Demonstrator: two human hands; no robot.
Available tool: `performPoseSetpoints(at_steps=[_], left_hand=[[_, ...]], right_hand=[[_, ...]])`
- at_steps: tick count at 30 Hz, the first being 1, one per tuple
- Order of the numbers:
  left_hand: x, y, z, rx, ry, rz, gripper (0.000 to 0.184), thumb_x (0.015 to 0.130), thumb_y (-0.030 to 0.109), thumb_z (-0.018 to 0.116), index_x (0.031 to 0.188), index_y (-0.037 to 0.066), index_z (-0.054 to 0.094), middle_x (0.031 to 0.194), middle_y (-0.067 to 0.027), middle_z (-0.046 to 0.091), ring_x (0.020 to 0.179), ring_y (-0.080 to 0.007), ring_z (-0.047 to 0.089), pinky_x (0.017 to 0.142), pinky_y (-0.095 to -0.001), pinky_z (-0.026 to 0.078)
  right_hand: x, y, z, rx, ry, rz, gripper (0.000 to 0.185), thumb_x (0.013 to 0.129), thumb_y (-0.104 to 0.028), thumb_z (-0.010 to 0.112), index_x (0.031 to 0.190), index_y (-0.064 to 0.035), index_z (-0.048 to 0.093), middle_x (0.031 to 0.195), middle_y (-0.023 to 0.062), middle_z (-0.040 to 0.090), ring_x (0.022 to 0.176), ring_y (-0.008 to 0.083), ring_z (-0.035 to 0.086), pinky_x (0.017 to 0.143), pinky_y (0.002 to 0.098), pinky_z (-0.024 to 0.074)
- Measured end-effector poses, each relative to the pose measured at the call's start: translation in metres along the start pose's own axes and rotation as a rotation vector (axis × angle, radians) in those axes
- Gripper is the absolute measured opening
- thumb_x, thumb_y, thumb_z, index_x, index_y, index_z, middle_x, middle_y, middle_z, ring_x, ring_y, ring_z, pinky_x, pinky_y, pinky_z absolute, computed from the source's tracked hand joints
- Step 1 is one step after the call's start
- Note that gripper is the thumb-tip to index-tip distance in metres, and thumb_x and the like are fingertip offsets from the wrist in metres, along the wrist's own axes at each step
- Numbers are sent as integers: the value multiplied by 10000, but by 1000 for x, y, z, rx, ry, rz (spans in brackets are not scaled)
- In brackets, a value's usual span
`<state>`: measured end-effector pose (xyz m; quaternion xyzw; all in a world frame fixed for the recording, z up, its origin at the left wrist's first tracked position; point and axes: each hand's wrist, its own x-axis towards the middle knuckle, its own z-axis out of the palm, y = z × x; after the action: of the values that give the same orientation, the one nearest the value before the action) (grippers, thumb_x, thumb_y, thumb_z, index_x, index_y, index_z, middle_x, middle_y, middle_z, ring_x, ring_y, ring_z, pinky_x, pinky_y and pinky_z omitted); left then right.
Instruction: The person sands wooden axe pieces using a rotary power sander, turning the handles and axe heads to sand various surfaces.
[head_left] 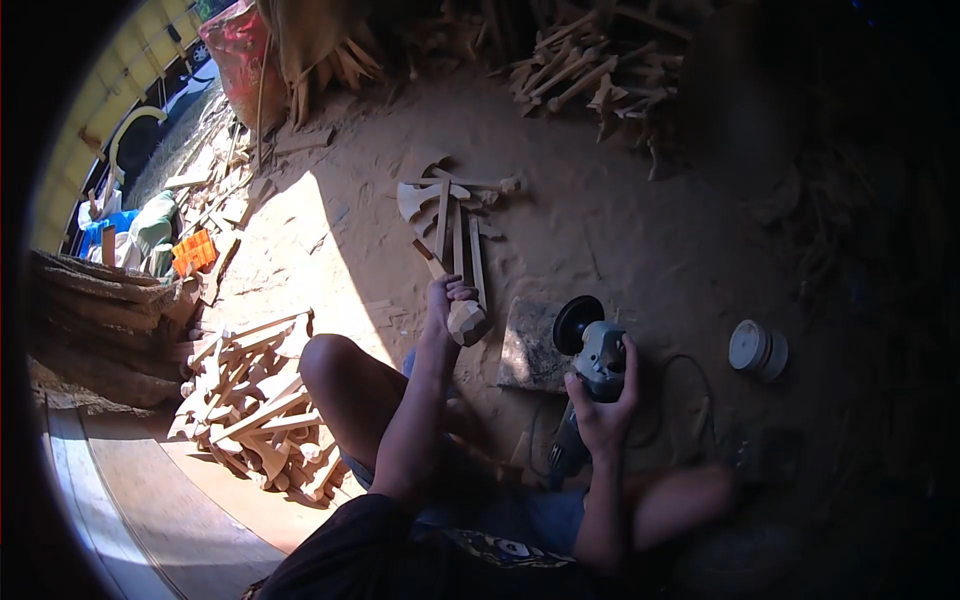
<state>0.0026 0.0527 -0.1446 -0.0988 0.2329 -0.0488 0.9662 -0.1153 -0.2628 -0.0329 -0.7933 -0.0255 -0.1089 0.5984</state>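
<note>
Seemingly between shaping passes, my left hand (455,291) grips a faceted wooden piece (468,323) near centre; right of it, my right hand (604,412) clasps an angle grinder (600,352). Any contact would call for firm grips.

The grinder (602,358) looks like hard matt plastic or metal, its disc (577,324) dark and matt. Pale bare wood makes up the pile (262,410), faceted at the held piece (467,322). The ground (380,130) is rough and dusty; the shorts (500,515) are cloth.
</note>
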Motion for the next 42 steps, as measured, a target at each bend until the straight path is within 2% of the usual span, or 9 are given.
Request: performPoseSetpoints(at_steps=[3, 9, 11, 14, 21, 24, 34, 39, 42], left_hand=[[-8, -21, 6, 115, -16, 72, 328, 991, 148, 552, 694, 204, 423, 579, 95, 373, 467, -63, 358, 471, -252, 370], [-7, -40, 16, 323, 90, 247, 202, 974, 144, 545, 785, 193, 492, 617, 99, 370, 475, -61, 341, 459, -261, 345], [-7, -46, 15, 315, 103, 253, 201, 973, 131, 537, 785, 181, 487, 617, 94, 373, 479, -65, 350, 459, -262, 347], [6, -44, 3, 322, 139, 303, 203, 971, 117, 527, 781, 169, 481, 612, 82, 378, 480, -72, 363, 459, -265, 355], [13, -41, -8, 309, 171, 328, 229, 970, 111, 517, 754, 168, 465, 604, 65, 392, 478, -84, 395, 462, -269, 389], [12, -45, -10, 342, 138, 325, 244, 970, 111, 518, 742, 174, 460, 607, 67, 418, 482, -82, 411, 463, -267, 396], [3, -35, -1, 301, 82, 345, 256, 982, 117, 508, 745, 183, 438, 626, 73, 426, 490, -75, 407, 470, -265, 405], [0, -50, 3, 320, 193, 450, 213, 993, 136, 505, 794, 172, 438, 631, 61, 395, 494, -78, 411, 473, -265, 411], [-1, -60, 11, 358, 232, 496, 180, 995, 139, 506, 828, 165, 445, 646, 56, 400, 498, -82, 415, 471, -270, 415]], right_hand=[[-3, -16, -4, -138, -48, -107, 884, 831, -159, 874, 1586, -12, 439, 1381, 160, 619, 1177, 243, 661, 1034, 376, 542], [-14, -29, 8, 171, -163, 24, 893, 829, -151, 881, 1596, -32, 438, 1342, 186, 674, 1182, 249, 692, 1042, 395, 549], [-18, -28, 12, 221, -190, 40, 885, 822, -146, 880, 1593, -44, 458, 1331, 202, 699, 1184, 272, 716, 1051, 415, 554], [-15, -27, 11, 64, -179, -138, 882, 829, -147, 883, 1589, -31, 451, 1324, 168, 683, 1149, 230, 694, 1012, 369, 555], [-18, -31, 14, 197, -163, 61, 889, 825, -143, 885, 1592, -26, 451, 1354, 183, 674, 1190, 240, 678, 1048, 381, 539], [-10, -25, 11, 128, -164, -111, 869, 826, -140, 880, 1585, -44, 469, 1289, 220, 720, 1167, 279, 726, 1039, 425, 563], [-17, -20, 17, 166, -114, -16, 888, 820, -144, 894, 1591, -42, 466, 1275, 208, 733, 1131, 277, 741, 1008, 411, 580], [-19, -35, 12, 30, -193, -103, 872, 840, -107, 870, 1595, -13, 444, 1343, 197, 674, 1129, 245, 706, 1015, 385, 563], [-20, -29, 15, 87, -218, -36, 887, 830, -113, 879, 1597, -15, 445, 1344, 207, 677, 1165, 259, 699, 1031, 396, 555]])
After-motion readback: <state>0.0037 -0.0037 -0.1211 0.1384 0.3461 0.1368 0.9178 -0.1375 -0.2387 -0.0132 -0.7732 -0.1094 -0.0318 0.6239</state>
